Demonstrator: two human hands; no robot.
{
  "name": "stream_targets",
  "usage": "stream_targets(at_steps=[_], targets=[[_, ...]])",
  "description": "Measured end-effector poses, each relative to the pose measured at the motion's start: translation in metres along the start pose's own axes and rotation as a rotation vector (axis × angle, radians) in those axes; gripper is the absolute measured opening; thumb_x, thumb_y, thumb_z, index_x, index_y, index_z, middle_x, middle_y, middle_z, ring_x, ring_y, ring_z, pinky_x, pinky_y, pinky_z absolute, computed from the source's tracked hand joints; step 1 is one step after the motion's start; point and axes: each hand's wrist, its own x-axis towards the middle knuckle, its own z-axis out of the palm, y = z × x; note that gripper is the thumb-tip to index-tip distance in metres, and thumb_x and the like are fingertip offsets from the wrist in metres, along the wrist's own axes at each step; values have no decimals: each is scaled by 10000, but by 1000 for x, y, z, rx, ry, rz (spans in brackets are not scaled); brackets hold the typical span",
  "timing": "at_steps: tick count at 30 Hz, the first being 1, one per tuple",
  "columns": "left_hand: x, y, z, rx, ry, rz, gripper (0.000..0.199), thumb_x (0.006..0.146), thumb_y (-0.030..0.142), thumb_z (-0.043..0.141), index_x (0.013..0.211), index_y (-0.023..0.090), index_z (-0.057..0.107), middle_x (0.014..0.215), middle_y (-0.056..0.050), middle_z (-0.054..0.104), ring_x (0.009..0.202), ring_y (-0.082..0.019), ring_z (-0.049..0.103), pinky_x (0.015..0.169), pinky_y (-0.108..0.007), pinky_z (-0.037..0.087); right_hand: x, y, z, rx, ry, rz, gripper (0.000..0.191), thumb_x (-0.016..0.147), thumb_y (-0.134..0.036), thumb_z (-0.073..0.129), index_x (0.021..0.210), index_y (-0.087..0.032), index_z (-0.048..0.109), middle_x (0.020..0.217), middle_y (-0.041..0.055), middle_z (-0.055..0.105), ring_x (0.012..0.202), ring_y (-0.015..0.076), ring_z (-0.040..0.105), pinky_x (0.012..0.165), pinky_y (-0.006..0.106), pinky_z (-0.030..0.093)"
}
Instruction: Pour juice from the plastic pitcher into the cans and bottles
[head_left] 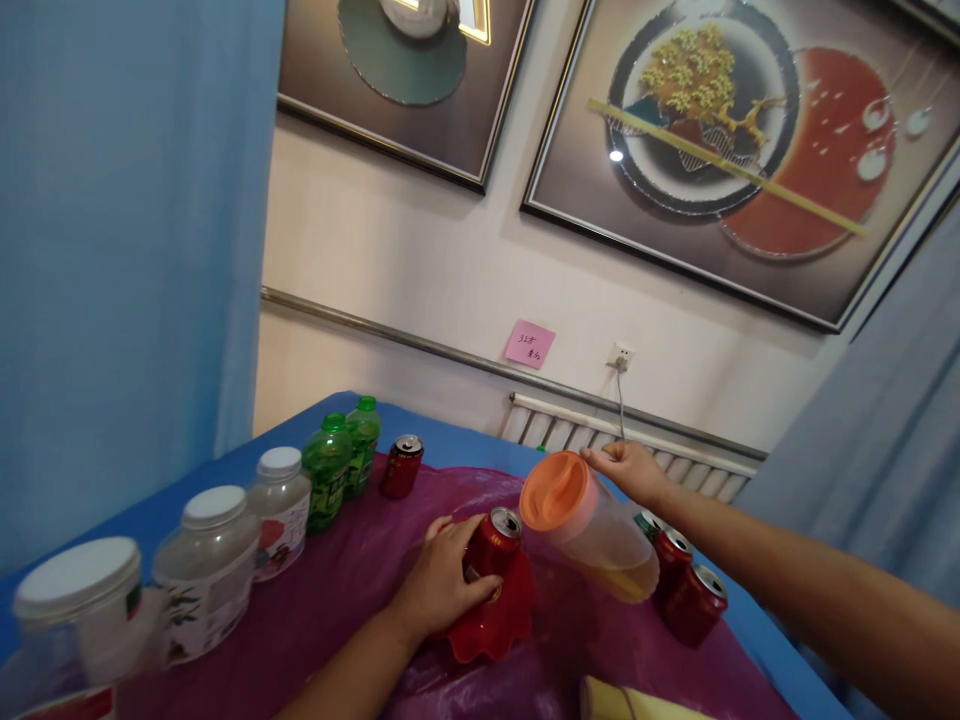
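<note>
My left hand (446, 575) is wrapped round a red drink can (501, 548) that leans slightly, its top facing up. Under the can lies a red dish with a wavy rim (487, 640). Beyond and to the right, my right hand (628, 470) grips a clear plastic pitcher (611, 540) from its far side; the handle itself is mostly hidden. The pitcher is tilted, with its orange lid (556, 490) toward the can and some yellowish liquid low inside. No stream between lid and can is visible.
Left stand white-lidded jars (206, 570), green bottles (328, 470) and another red can (403, 468). More red cans (694, 605) sit right, behind the pitcher. A yellow folded item (637, 700) lies at the front. Purple plastic sheeting (337, 590) covers the blue table.
</note>
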Motion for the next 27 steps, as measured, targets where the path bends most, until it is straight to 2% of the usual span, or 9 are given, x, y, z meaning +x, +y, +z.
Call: stream_targets(at_steps=[7, 27], targets=[[0, 1, -1, -12, -6, -15, 704, 654, 290, 795, 1321, 243, 572, 1352, -102, 662, 1261, -349, 577, 1171, -582, 285, 4, 2, 0, -38, -1, -12, 622, 752, -734, 530, 494, -245, 244, 505, -58, 198, 495, 95, 202, 467, 274, 139], [-1, 3, -1, -11, -6, -23, 713, 649, 304, 814, 1318, 256, 573, 1341, -94, 668, 1256, -362, 580, 1163, -585, 300, 5, -6, 2, -37, -3, -47, 655, 749, -763, 547, 494, -240, 244, 495, -55, 204, 487, 94, 197, 458, 275, 142]])
